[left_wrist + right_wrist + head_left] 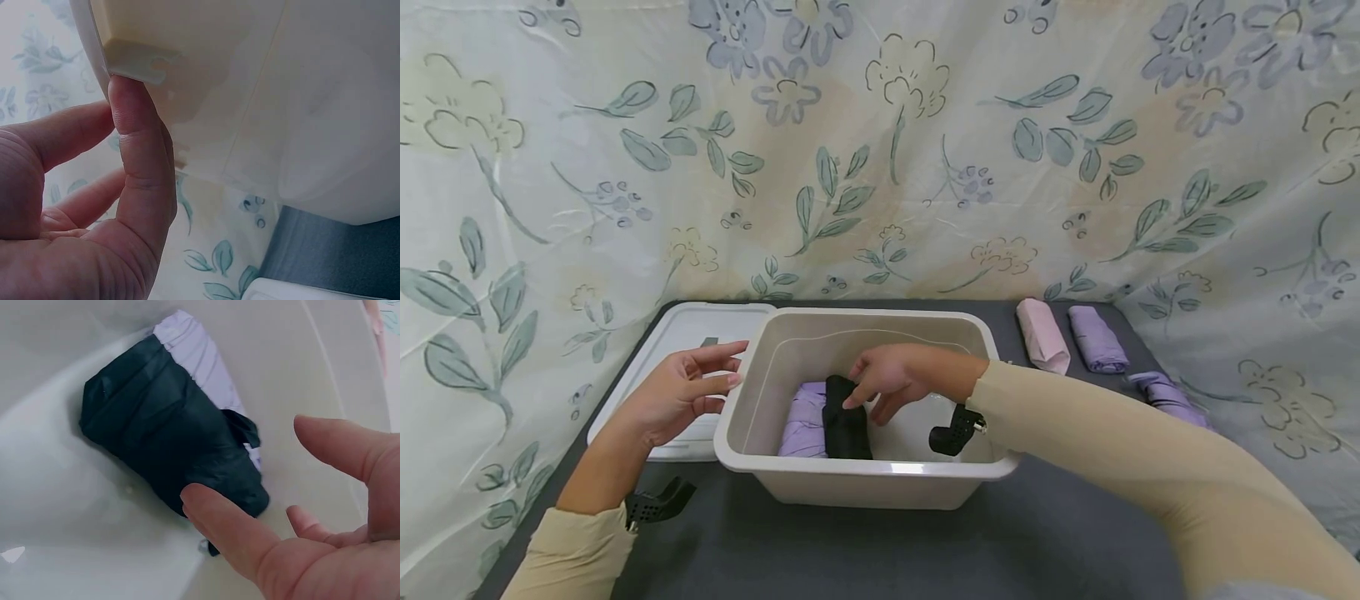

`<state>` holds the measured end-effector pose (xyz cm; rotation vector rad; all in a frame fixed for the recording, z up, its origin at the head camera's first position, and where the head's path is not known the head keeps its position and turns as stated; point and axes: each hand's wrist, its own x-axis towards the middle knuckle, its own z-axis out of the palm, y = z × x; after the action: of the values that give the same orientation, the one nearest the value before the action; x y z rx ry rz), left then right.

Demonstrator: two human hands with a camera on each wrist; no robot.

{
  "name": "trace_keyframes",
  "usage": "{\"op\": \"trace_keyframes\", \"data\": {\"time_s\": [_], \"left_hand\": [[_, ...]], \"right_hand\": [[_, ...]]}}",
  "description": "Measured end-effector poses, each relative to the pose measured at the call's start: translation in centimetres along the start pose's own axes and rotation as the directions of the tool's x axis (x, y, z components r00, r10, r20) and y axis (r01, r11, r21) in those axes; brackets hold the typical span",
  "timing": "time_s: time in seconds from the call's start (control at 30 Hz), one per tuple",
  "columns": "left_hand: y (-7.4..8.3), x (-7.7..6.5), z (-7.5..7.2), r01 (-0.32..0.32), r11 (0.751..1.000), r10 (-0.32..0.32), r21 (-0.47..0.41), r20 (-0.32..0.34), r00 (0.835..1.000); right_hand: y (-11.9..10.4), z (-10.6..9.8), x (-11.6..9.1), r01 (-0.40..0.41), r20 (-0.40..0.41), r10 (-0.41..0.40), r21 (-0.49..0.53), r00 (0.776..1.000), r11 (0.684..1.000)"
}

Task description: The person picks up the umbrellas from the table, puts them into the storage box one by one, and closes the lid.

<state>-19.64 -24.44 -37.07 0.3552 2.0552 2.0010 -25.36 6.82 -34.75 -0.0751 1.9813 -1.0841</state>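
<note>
Black bundle (pixel 847 429) lies in tub (pixel 850 487), 8 o'clock from right hand (pixel 891 379), whose parted fingers might snag its loose flap (pixel 240 427), unrolling it; left hand (pixel 688 387), fingers apart, at rim's (pixel 740 400) 9 o'clock.

Pale floral-patterned fabric (pixel 955 217) hanging behind, softly creased, dark grey tabletop (pixel 880 554) below

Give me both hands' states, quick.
Left hand: open, fingertips at the bin rim.
Right hand: open, holding nothing, by the black roll.
</note>
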Motion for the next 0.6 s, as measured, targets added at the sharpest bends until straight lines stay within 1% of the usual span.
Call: {"op": "trace_keyframes", "data": {"time_s": [0.23, 0.47, 0.6], "left_hand": [[0.1, -0.1, 0.0, 0.006, 1.000, -0.006, 0.006, -0.004, 1.000], [0.2, 0.0, -0.1, 0.001, 1.000, -0.001, -0.008, 0.007, 1.000], [0.3, 0.0, -0.1, -0.001, 1.000, 0.001, -0.013, 0.008, 1.000]], "right_hand": [[-0.6, -1.2, -2.1, 0.042, 0.023, -0.043, 0.029, 0.999, 0.999], [-0.5, -3.1, -4.2, 0.113, 0.057, -0.117, 0.069, 0.991, 0.991], [-0.2, -3.9, -5.3, 0.156, 0.056, -0.164, 0.120, 0.985, 0.980]]}}
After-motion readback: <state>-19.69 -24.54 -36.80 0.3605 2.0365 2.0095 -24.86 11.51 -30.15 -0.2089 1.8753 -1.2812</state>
